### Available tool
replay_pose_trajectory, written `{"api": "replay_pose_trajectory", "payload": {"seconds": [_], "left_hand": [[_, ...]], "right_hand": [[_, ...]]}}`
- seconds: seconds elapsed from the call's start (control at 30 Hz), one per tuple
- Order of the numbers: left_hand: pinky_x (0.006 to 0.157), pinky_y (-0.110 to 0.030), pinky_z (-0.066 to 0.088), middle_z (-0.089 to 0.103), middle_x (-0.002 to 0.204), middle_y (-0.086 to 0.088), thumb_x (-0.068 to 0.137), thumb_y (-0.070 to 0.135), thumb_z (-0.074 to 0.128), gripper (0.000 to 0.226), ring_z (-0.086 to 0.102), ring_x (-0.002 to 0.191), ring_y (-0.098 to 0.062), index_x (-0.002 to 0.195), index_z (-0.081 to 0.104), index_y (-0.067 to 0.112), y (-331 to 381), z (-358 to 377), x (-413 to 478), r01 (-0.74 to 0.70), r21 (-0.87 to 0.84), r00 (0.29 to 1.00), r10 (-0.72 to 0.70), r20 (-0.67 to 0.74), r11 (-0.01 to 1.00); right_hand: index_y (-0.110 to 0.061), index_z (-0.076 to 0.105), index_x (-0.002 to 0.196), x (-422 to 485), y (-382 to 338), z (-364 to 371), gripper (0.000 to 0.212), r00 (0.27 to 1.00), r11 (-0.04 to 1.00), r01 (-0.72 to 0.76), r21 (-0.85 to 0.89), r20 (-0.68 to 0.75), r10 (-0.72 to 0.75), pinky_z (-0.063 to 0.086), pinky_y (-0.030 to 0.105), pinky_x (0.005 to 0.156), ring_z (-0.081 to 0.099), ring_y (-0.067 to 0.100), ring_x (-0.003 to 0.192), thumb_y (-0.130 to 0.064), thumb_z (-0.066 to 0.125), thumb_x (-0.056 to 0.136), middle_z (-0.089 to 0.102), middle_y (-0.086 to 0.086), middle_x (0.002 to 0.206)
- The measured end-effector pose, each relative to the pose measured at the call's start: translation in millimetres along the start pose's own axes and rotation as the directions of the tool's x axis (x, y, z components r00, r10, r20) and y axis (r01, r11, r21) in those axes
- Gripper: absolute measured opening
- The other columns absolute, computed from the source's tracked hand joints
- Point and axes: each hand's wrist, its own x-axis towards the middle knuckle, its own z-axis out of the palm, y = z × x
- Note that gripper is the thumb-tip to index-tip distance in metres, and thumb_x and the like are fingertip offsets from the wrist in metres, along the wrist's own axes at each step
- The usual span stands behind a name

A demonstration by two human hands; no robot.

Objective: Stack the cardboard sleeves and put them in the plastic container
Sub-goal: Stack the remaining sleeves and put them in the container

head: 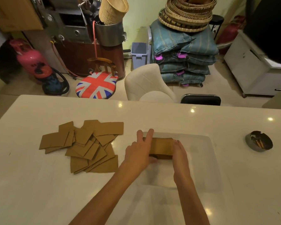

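A stack of brown cardboard sleeves (pixel 162 146) sits inside the clear plastic container (pixel 206 159) at its far left part. My left hand (pixel 139 151) grips the stack's left end, two fingers stretched over the top. My right hand (pixel 180 154) presses flat against the stack's right end. A loose pile of cardboard sleeves (pixel 86 145) lies spread on the white table (pixel 31 184) to the left of the container, apart from both hands.
A dark round ashtray (pixel 259 141) stands on the table at the right. Beyond the far table edge are a white chair (pixel 146 82), a black chair back (pixel 200 99) and a flag-patterned stool (pixel 96 85).
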Motion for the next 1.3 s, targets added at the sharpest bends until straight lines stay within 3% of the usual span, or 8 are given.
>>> {"api": "replay_pose_trajectory", "payload": {"seconds": [0.13, 0.23, 0.37, 0.47, 0.57, 0.8, 1.07, 1.3], "left_hand": [[0.107, -0.044, 0.043, 0.010, 0.164, 0.005, 0.090, 0.049, 0.063, 0.093, 0.038, 0.139, -0.024, 0.151, -0.008, 0.047, -25.4, -32.5, -11.6, -0.086, -0.359, 0.995, 0.095, 0.007, 0.929], [0.110, -0.037, 0.036, 0.028, 0.157, 0.013, 0.098, 0.043, 0.052, 0.066, 0.035, 0.138, -0.011, 0.152, 0.014, 0.043, -72.1, -53.0, -32.1, -0.100, -0.585, 0.980, -0.023, -0.199, 0.805], [0.110, -0.042, 0.040, 0.051, 0.142, 0.005, 0.100, 0.037, 0.050, 0.042, 0.047, 0.131, -0.017, 0.141, 0.044, 0.029, -183.3, -57.8, -44.7, 0.012, -0.534, 0.887, -0.255, -0.385, 0.845], [0.117, -0.054, 0.020, 0.032, 0.158, -0.004, 0.094, 0.051, 0.054, 0.063, 0.022, 0.147, -0.032, 0.149, 0.032, 0.029, -257.9, -66.1, -32.0, 0.230, -0.272, 0.901, -0.310, -0.302, 0.934], [0.118, -0.057, 0.003, 0.004, 0.166, 0.000, 0.083, 0.074, 0.050, 0.092, -0.001, 0.152, -0.030, 0.155, 0.008, 0.036, -300.4, -82.5, -18.6, 0.231, -0.087, 0.971, -0.235, -0.046, 0.969], [0.104, -0.051, 0.041, 0.034, 0.143, -0.007, 0.059, 0.090, 0.056, 0.104, 0.035, 0.130, -0.029, 0.143, 0.028, 0.035, -296.9, -78.2, -17.2, 0.243, -0.024, 0.967, -0.240, 0.089, 0.970], [0.063, -0.026, 0.042, 0.058, 0.094, 0.008, 0.061, 0.083, 0.064, 0.072, 0.057, 0.083, -0.010, 0.100, 0.047, 0.025, -271.9, -63.1, -50.6, 0.236, -0.334, 0.971, -0.209, 0.116, 0.912], [0.102, -0.034, 0.041, 0.031, 0.133, 0.000, 0.067, 0.058, 0.081, 0.087, 0.035, 0.123, -0.018, 0.134, 0.035, 0.026, -275.8, -53.9, -75.5, 0.104, -0.388, 0.989, -0.053, 0.140, 0.916]], "right_hand": [[-0.026, 0.036, 0.149, -14.4, -2.5, -18.9, 0.049, 0.981, 0.986, 0.134, -0.096, -0.125, -0.145, 0.028, 0.034, 0.111, 0.037, 0.020, 0.140, -0.040, 0.040, 0.103, 0.039, -0.004, 0.154], [-0.026, 0.056, 0.135, -47.9, -14.8, -28.3, 0.034, 0.893, 0.924, 0.362, -0.126, -0.238, -0.382, 0.038, 0.037, 0.110, 0.053, 0.017, 0.127, -0.025, 0.045, 0.102, 0.059, -0.005, 0.136], [-0.018, 0.068, 0.111, -106.0, -24.9, 7.8, 0.029, 0.821, 0.830, 0.557, 0.030, -0.174, -0.544, 0.057, 0.027, 0.080, 0.068, 0.012, 0.085, -0.002, 0.048, 0.098, 0.072, -0.006, 0.098], [-0.021, 0.070, 0.103, -121.1, -9.0, 69.6, 0.026, 0.867, 0.869, 0.493, -0.030, 0.103, -0.488, 0.057, 0.025, 0.062, 0.066, 0.011, 0.072, -0.005, 0.050, 0.098, 0.072, -0.005, 0.088], [-0.029, 0.059, 0.126, -106.7, 26.7, 138.8, 0.032, 0.899, 0.802, 0.399, -0.445, 0.364, -0.245, 0.056, 0.035, 0.084, 0.064, 0.014, 0.095, -0.039, 0.051, 0.097, 0.065, -0.003, 0.118], [-0.018, 0.036, 0.143, -90.5, 70.5, 219.3, 0.071, 0.958, 0.661, 0.224, -0.717, 0.038, -0.284, 0.041, 0.039, 0.094, 0.041, 0.034, 0.120, -0.060, 0.054, 0.088, 0.034, 0.013, 0.136], [-0.015, 0.038, 0.143, -87.0, 76.1, 227.8, 0.059, 0.978, 0.917, 0.154, -0.367, -0.075, -0.194, 0.042, 0.046, 0.105, 0.047, 0.033, 0.126, -0.020, 0.064, 0.091, 0.043, 0.012, 0.141], [-0.024, 0.044, 0.126, -109.6, 93.4, 220.8, 0.043, 0.975, 0.955, 0.209, -0.211, -0.030, -0.220, 0.043, 0.035, 0.091, 0.049, 0.021, 0.111, -0.016, 0.066, 0.090, 0.050, 0.000, 0.119]]}}
